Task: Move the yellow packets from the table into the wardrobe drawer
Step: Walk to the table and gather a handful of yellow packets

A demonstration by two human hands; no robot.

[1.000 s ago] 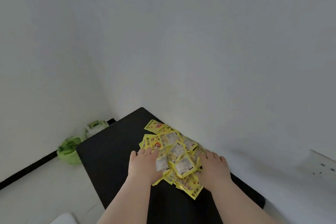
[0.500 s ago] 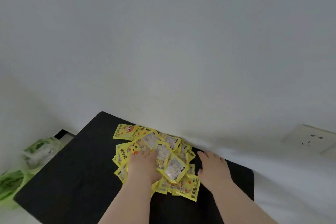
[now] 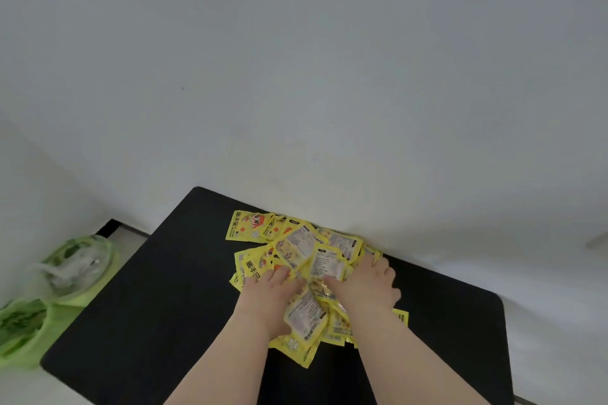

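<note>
A heap of several yellow packets [image 3: 297, 248] lies on the black table [image 3: 158, 306], pushed up against the white wall. My left hand [image 3: 266, 297] digs into the left side of the heap, its fingertips tucked under packets. On the right side my right hand [image 3: 367, 288] curls its fingers over the heap's edge, the thumb pressed into the middle. One packet [image 3: 306, 316] stands squeezed between both hands. A few packets spread flat at the far left of the heap. No wardrobe drawer is in view.
Green plastic bags [image 3: 77, 268] sit on the floor to the left of the table, another one [image 3: 19, 329] nearer to me. The white wall [image 3: 296, 76] rises directly behind the table. A wall socket's edge [image 3: 598, 240] shows at the far right.
My right hand moved left from the bare table onto the heap. Both hands closed inward, bunching packets between them. The view shifted a little to the left.
</note>
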